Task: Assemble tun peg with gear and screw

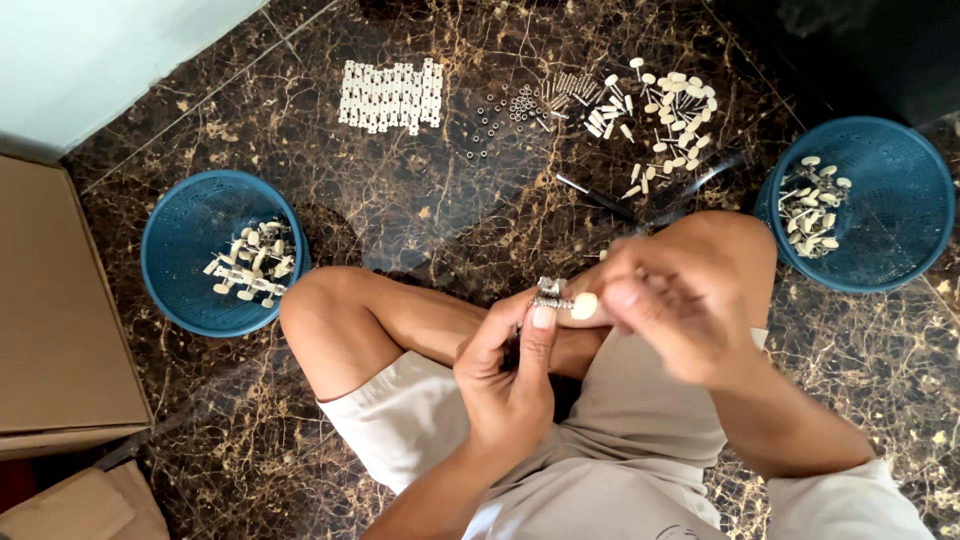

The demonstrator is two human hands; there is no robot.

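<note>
1. Now your left hand (505,365) pinches a small metal part (550,293) above your lap.
2. Your right hand (670,300), blurred, pinches its cream knob (584,306).
3. Blue baskets (190,225) flank your knees.

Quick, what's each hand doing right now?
Left hand: closed, pinching a small metal part with a cream knob.
Right hand: closed, fingers on the same part's cream end; it is blurred.

A glossy dark marble floor (400,200) with gold veining reflects daylight; a pale wall (100,50), perhaps painted, stands upper left.
</note>
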